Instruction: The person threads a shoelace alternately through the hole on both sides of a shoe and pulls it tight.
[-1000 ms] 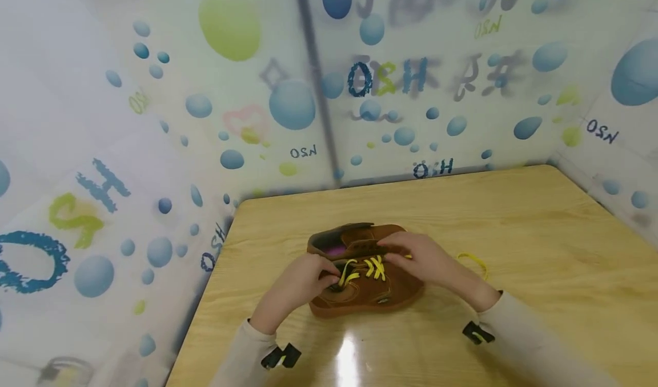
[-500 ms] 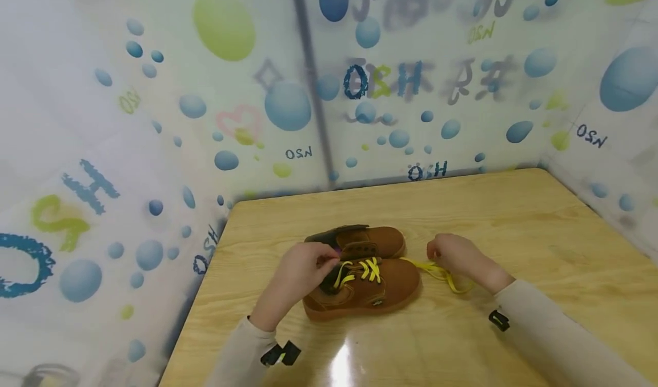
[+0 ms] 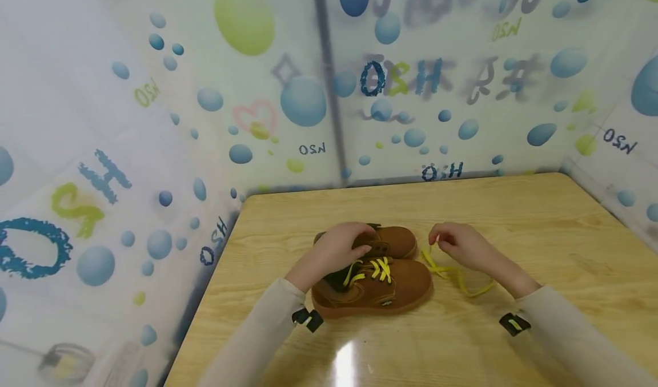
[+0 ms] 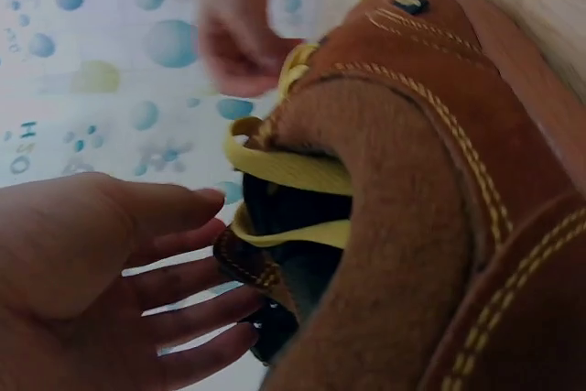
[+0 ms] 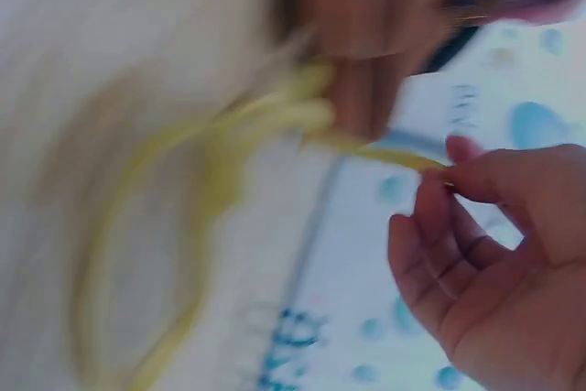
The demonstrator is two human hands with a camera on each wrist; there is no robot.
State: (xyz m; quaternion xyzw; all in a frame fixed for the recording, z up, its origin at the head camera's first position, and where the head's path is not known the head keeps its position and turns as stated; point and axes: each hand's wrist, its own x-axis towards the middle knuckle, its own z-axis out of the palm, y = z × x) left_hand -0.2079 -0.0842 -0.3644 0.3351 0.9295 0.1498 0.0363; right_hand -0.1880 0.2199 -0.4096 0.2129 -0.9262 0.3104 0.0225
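Note:
Two brown leather shoes lie side by side on the table. Yellow lace is threaded through the nearer shoe (image 3: 406, 287); the farther shoe (image 3: 402, 240) shows bare eyelets. Above the openings of the pair is my left hand (image 3: 339, 251), its fingers loosely extended and holding nothing. In the left wrist view these fingertips are right at a dark flap (image 4: 245, 258) beside the looped lace (image 4: 298, 171). To the right of the toes, my right hand (image 3: 462, 247) pinches the end of a yellow shoelace (image 5: 398, 157) between thumb and forefinger. The rest of that lace trails on the wood in a loose loop.
The light wooden table (image 3: 534, 221) extends around the shoes, with its far edge close to a wall (image 3: 452, 90) printed with blue and green dots. A bright reflection lies on the wood in front of the shoes.
My right hand has moved from the nearer shoe out to the right, drawing the yellow lace off its toe. My left hand has let go of the lace near the ankle opening and its fingers have spread.

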